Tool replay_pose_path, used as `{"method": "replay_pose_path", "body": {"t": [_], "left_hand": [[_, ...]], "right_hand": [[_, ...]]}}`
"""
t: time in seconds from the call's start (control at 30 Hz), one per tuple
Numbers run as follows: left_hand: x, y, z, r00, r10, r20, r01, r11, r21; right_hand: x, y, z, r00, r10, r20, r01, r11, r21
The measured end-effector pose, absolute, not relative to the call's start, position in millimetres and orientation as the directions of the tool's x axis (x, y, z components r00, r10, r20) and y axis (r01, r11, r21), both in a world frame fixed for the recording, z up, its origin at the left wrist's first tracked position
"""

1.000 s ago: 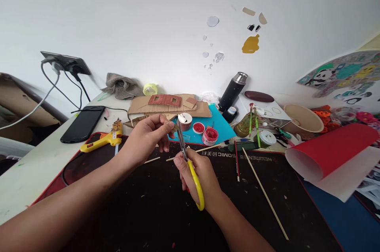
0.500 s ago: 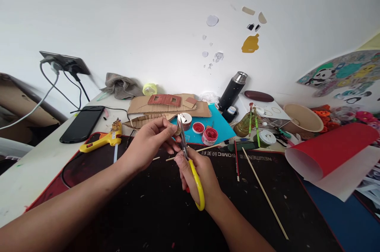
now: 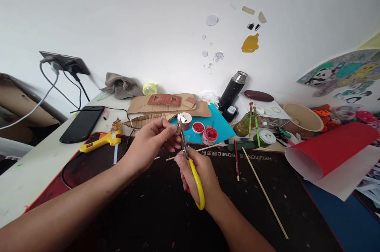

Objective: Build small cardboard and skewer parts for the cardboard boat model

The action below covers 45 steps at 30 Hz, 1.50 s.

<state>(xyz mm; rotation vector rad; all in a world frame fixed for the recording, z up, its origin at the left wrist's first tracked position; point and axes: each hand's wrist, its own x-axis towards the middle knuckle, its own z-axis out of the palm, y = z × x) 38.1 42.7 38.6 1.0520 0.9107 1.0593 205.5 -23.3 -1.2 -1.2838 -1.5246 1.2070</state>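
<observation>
My right hand (image 3: 202, 175) is wrapped around a pair of scissors (image 3: 196, 182) with a yellow handle, its blades pointing up and away from me. In my left hand (image 3: 150, 141), thumb and forefinger pinch a small brownish piece (image 3: 179, 129), mostly hidden by the fingers; its material cannot be made out. The scissor blades meet this piece beside my left fingertips. Just beyond the blades stand a white-lidded jar (image 3: 186, 116), an open pot of red paint (image 3: 209, 135) and its red-smeared lid (image 3: 198, 127), on a blue sheet (image 3: 221, 121).
On the left lie a yellow glue gun (image 3: 102, 141) and a black phone (image 3: 81, 124). Cut cardboard (image 3: 139, 105) sits at the back, near a black thermos (image 3: 233, 90). Wooden sticks (image 3: 265, 192) and a red pencil (image 3: 236, 161) lie on the dark mat (image 3: 142, 220). Rolled red paper (image 3: 341, 149) is at right.
The left fingers have curled in slightly beside the blades. Both hands otherwise stay in nearly the same place, with the scissors still at the small piece.
</observation>
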Motion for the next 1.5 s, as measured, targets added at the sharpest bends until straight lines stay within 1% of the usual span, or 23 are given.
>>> {"method": "replay_pose_path", "body": {"t": [0.3,0.67,0.97,1.17,1.5], "left_hand": [[39.2,43.1,37.0,0.236,0.965,-0.111,-0.251,0.171,0.953],[40.7,42.2,37.1,0.211,0.971,-0.11,-0.263,0.165,0.951],[41.0,41.8,36.0,0.199,0.973,-0.118,-0.273,0.171,0.947],[41.0,41.4,35.6,0.201,0.974,-0.109,-0.259,0.16,0.953],[37.0,46.5,40.1,0.223,0.972,-0.077,-0.228,0.129,0.965]], "right_hand": [[205.1,-23.9,-0.5,-0.174,0.985,-0.014,0.245,0.029,-0.969],[203.8,-24.1,-0.8,-0.168,0.986,-0.008,0.229,0.031,-0.973],[203.0,-23.8,-2.1,-0.143,0.99,-0.004,0.254,0.032,-0.967],[202.7,-23.3,-1.5,-0.119,0.992,0.026,0.274,0.058,-0.96],[203.0,-22.6,8.2,-0.102,0.994,0.031,0.348,0.065,-0.935]]}}
